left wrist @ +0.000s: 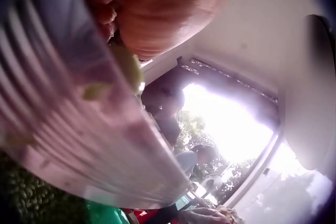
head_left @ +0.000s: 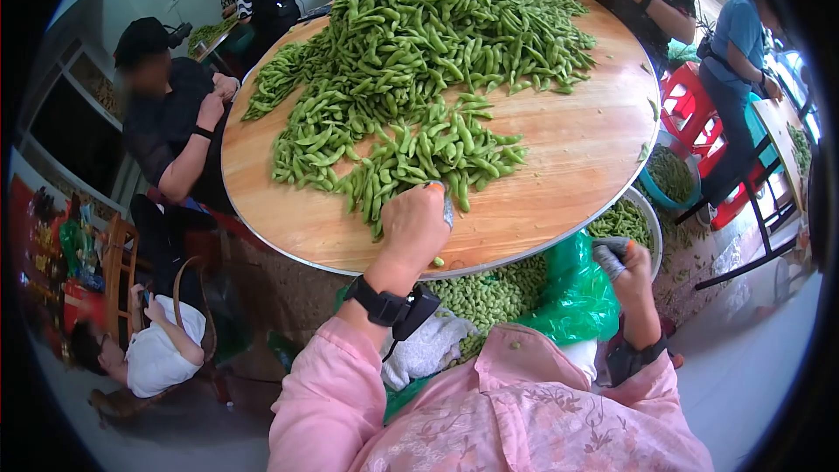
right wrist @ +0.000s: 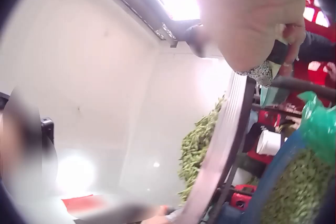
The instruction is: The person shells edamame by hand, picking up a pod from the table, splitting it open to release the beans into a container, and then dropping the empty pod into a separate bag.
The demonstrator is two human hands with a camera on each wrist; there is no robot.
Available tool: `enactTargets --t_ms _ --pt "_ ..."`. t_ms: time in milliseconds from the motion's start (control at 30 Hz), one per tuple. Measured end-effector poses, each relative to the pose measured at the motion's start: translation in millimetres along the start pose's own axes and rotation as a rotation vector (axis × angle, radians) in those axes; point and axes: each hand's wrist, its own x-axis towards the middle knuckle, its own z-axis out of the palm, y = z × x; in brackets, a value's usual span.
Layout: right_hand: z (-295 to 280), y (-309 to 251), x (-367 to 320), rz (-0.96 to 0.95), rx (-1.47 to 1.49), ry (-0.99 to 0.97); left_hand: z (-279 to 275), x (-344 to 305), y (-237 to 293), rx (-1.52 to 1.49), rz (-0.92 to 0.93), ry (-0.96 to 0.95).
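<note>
Green pods (head_left: 437, 44) are heaped on a round wooden table (head_left: 603, 149). At the heap's near edge, the left hand (head_left: 418, 223) has curled fingers; its back hides whatever is beneath them. One loose pod (head_left: 438, 261) lies by the table's near rim. The left wrist view shows the left hand (left wrist: 163, 11) above the ridged rim (left wrist: 94, 113). Beyond the rim on the right, the right hand (head_left: 631, 271) is raised with curled fingers and grey wrapping on fingertips; no object shows in it. The right wrist view shows its palm side (right wrist: 252, 19).
Below the rim lie shelled beans (head_left: 494, 295) and a green plastic bag (head_left: 572, 297). A basin of pods (head_left: 671, 177) and red stools (head_left: 690, 105) stand at the right. People sit around the table, including one at left (head_left: 175, 114). A grey cloth (head_left: 428, 351) is near the lap.
</note>
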Motion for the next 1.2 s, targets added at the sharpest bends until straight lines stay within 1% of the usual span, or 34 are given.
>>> enactTargets --t_ms 33,100,133,167,200,233,267,300,333,367,433,467,500,567,667,767,833,900,1000,1200 --pt "11.2 -17.1 -2.8 0.006 0.034 -0.071 -1.8 -5.1 0.9 0.002 0.006 0.000" --pt "30.6 -41.6 -7.8 0.035 0.150 -0.248 -10.3 -19.9 6.5 -0.071 0.052 0.082" --pt "41.4 -51.9 -8.0 0.060 0.254 -0.318 -17.8 -27.6 12.0 -0.084 0.046 0.006" --pt "52.2 -60.4 -7.5 0.086 0.359 -0.387 -22.6 -34.9 18.6 -0.085 0.057 -0.002" --pt "63.1 -66.5 -7.0 0.093 0.362 -0.375 -25.9 -42.7 25.6 -0.315 -0.023 -0.027" --pt "73.0 -71.9 -5.6 0.114 0.430 -0.413 -28.4 -49.7 32.5 -0.546 -0.108 -0.053" --pt "78.9 -75.9 -3.1 0.131 0.498 -0.451 -31.1 -55.1 39.8 -0.549 -0.101 -0.061" --pt "80.7 -79.8 0.0 0.134 0.498 -0.444 -33.4 -59.6 46.7 -0.577 -0.005 0.028" --pt "81.3 -84.1 1.8 0.166 0.537 -0.498 -33.9 -63.8 49.8 -0.605 0.088 0.116" --pt "81.5 -87.6 1.3 0.201 0.575 -0.552 -32.2 -67.7 49.8 -0.609 0.088 0.107" --pt "79.9 -89.6 -0.1 0.203 0.616 -0.524 -28.3 -71.5 49.5 -0.529 0.225 0.185" --pt "78.5 -87.8 -0.5 0.218 0.611 -0.526 -29.8 -72.8 50.8 -0.473 0.267 0.195" --pt "77.6 -86.6 -1.3 0.232 0.608 -0.528 -28.1 -73.9 51.2 -0.477 0.265 0.193" --pt "77.1 -89.4 -2.7 0.256 0.616 -0.517 -24.0 -75.9 51.7 -0.437 0.357 0.259" --pt "77.0 -89.4 -2.3 0.278 0.614 -0.514 -23.4 -79.2 51.7 -0.356 0.391 0.254" --pt "79.4 -84.0 -2.5 0.281 0.627 -0.530 -26.1 -80.0 53.6 -0.354 0.416 0.204" --pt "79.1 -84.4 -3.6 0.285 0.651 -0.540 -24.9 -81.2 52.8 -0.348 0.418 0.211" --pt "76.0 -90.6 -4.9 0.336 0.713 -0.545 -23.5 -81.8 50.7 -0.341 0.420 0.218" --pt "73.5 -89.7 -6.4 0.346 0.726 -0.552 -23.2 -83.6 49.0 -0.336 0.427 0.212" --pt "75.7 -84.6 -6.4 0.304 0.712 -0.543 -28.3 -83.8 51.4 -0.337 0.449 0.152"
